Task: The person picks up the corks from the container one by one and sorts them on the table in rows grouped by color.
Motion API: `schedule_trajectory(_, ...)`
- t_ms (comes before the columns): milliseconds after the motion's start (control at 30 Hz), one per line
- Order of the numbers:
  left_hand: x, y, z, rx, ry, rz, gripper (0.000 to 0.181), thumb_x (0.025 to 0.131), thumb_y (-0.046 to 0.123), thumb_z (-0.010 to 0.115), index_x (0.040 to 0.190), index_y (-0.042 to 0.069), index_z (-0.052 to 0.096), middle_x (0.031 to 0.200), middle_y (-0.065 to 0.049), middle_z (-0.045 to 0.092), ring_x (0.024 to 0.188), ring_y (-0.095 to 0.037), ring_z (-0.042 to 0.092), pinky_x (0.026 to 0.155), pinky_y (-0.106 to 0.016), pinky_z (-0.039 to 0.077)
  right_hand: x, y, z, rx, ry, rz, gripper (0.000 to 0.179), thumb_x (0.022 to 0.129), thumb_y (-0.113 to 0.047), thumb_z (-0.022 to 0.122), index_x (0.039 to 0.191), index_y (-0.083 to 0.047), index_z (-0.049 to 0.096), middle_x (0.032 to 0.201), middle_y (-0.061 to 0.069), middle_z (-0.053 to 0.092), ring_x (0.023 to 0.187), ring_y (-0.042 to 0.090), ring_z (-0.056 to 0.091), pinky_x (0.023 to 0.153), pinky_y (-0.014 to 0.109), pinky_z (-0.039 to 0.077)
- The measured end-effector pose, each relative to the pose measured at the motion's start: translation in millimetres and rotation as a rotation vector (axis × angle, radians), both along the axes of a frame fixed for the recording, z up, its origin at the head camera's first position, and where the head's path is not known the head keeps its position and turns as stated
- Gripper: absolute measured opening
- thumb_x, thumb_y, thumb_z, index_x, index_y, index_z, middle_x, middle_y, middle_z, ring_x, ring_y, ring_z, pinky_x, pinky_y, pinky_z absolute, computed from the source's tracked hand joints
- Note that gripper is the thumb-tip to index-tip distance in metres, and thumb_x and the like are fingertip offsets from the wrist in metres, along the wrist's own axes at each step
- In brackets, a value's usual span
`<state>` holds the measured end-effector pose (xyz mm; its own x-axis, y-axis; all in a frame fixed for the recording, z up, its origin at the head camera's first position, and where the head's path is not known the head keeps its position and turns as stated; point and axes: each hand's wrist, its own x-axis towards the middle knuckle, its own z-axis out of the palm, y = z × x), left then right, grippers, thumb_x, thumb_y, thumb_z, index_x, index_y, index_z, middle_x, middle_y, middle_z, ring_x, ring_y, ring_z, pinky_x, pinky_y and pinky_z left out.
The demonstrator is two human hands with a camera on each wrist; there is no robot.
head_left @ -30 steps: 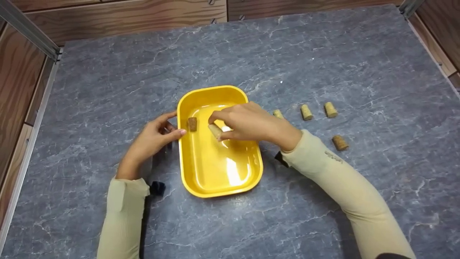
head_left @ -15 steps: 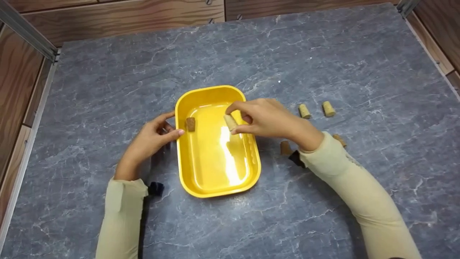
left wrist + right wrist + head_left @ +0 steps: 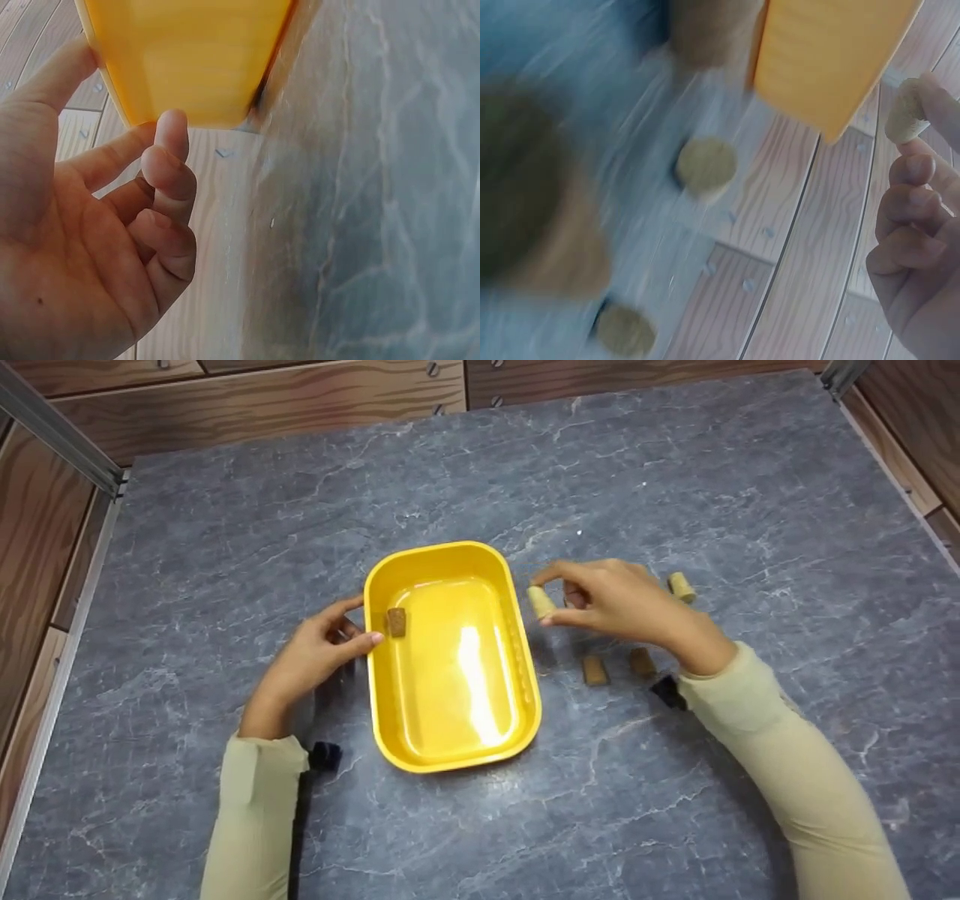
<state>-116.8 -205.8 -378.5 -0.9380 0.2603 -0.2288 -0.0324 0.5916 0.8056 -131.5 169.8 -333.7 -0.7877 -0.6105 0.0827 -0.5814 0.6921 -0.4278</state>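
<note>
A yellow plastic tray (image 3: pixel 450 720) stands on the grey table in the head view, a brown cork (image 3: pixel 396 622) inside it near the left wall. My left hand (image 3: pixel 315 652) grips the tray's left side, thumb over the rim and a finger against the outer wall; its other fingers curl loosely beside it in the left wrist view. My right hand (image 3: pixel 622 600) pinches a pale tapered cork (image 3: pixel 541 602) between thumb and index finger, just right of the tray's right rim. In the right wrist view the pinched cork (image 3: pixel 906 112) is held up near the tray (image 3: pixel 825 60).
Two brown corks (image 3: pixel 595 669) stand on the table below my right hand. A pale cork (image 3: pixel 681 586) lies beyond that wrist, partly covered by it. Wood-patterned panels (image 3: pixel 262 405) border the marbled table (image 3: pixel 360 502) at the back and sides.
My right hand has moved right with the pale cork, from over the tray's inside to outside its right rim. The brown corks under that arm have come into view. My left hand stays put.
</note>
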Motion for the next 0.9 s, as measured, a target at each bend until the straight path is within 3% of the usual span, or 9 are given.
schedule_trajectory(367,0.5,0.3,1.1,0.013,-0.006,-0.001,0.065,0.09,0.038,0.066,0.146,0.016,0.043,0.094,-0.006,0.06,0.078,-0.019,0.049,0.065,-0.024,0.04,1.7,46,9.7,0.048,-0.012,-0.142,0.041,0.087,-0.036,0.07,0.124,-0.02,0.062,0.073,-0.001,0.055,0.06,0.01,0.044,0.057,0.027,0.037)
schedule_trajectory(600,0.3,-1.9,-0.5,-0.004,0.007,-0.005,0.062,0.091,0.037,0.066,0.145,0.015,0.045,0.093,-0.006,0.06,0.077,-0.018,0.049,0.065,-0.025,0.04,5.2,80,14.5,0.022,0.049,-0.211,0.041,0.086,-0.028,0.073,0.123,-0.015,0.062,0.071,-0.001,0.056,0.059,0.008,0.044,0.055,0.024,0.037)
schedule_trajectory(900,-0.5,-0.7,0.3,0.005,0.012,-0.005,0.062,0.09,0.037,0.067,0.144,0.015,0.046,0.094,-0.007,0.06,0.079,-0.018,0.049,0.066,-0.025,0.041,10.2,130,7.6,0.071,0.054,-0.322,0.039,0.084,-0.024,0.075,0.12,-0.014,0.063,0.07,-0.001,0.054,0.057,0.004,0.041,0.054,0.023,0.035)
